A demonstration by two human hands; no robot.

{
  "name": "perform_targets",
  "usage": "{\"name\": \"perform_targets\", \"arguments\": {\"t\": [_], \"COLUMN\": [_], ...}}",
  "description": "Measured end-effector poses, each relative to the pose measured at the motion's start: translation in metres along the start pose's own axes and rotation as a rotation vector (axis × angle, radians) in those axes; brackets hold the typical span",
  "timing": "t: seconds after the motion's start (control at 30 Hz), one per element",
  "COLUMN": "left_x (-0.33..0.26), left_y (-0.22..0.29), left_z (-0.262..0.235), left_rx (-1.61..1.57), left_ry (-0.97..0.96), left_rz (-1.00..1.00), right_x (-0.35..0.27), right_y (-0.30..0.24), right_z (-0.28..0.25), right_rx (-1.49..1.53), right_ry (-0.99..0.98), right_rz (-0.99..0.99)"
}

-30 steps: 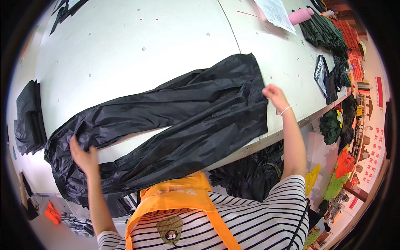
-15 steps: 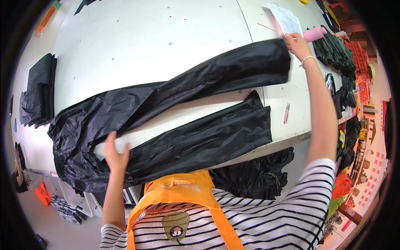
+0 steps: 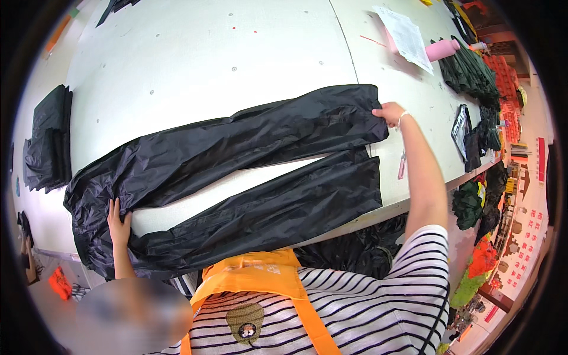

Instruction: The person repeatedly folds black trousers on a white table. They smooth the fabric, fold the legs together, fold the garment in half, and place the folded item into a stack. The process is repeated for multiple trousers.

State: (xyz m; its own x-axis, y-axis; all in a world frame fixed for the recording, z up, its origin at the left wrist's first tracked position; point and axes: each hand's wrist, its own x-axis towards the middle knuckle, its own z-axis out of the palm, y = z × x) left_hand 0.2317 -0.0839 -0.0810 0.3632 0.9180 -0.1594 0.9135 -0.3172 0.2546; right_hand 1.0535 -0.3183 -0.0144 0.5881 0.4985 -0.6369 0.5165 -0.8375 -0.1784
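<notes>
A pair of black trousers (image 3: 236, 139) in thin shiny cloth lies lengthwise over the white table (image 3: 195, 65). Its waist is at the left and both legs stretch to the right, with a narrow gap between them. My right hand (image 3: 390, 113) grips the hem of the far leg, fingers closed on the cloth. Near the crotch, my left hand (image 3: 119, 223) rests flat on the trousers with its fingers spread. The near leg lies along the table's front edge, by my orange apron (image 3: 254, 273).
Folded black garments (image 3: 50, 139) are stacked at the left. Small pink-handled snips (image 3: 402, 165) lie beside my right forearm. Farther right are a paper sheet (image 3: 405, 38), a pink bottle (image 3: 442, 49) and piled dark garments (image 3: 470, 74). Black cloth (image 3: 355, 245) sits below the table edge.
My right hand has brought the far leg's hem nearer and to the left, down toward the near leg. My left hand has shifted left and now lies on the cloth.
</notes>
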Motion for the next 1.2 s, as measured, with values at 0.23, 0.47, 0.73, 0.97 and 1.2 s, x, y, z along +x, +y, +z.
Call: {"name": "perform_targets", "arguments": {"t": [0.23,0.47,0.73,0.97,1.2], "left_x": [0.016,0.01,-0.003,-0.028,-0.03], "left_y": [-0.009,0.0,0.025,-0.003,-0.005], "left_z": [-0.007,-0.003,-0.025,0.017,0.017], "left_rx": [0.162,0.226,0.155,0.079,-0.023], "left_ry": [0.018,-0.041,0.046,0.135,0.182], "left_rz": [-0.255,-0.422,-0.446,-0.109,-0.063], "right_x": [-0.12,-0.056,-0.057,-0.075,-0.114], "right_y": [-0.118,-0.021,0.041,-0.058,-0.471], "right_z": [-0.127,-0.057,-0.061,0.035,0.238], "right_rx": [0.998,0.397,0.384,-0.348,0.117], "right_ry": [0.851,-0.046,0.429,0.293,0.236], "right_rz": [-1.062,-0.071,-0.336,-0.137,-1.25]}}
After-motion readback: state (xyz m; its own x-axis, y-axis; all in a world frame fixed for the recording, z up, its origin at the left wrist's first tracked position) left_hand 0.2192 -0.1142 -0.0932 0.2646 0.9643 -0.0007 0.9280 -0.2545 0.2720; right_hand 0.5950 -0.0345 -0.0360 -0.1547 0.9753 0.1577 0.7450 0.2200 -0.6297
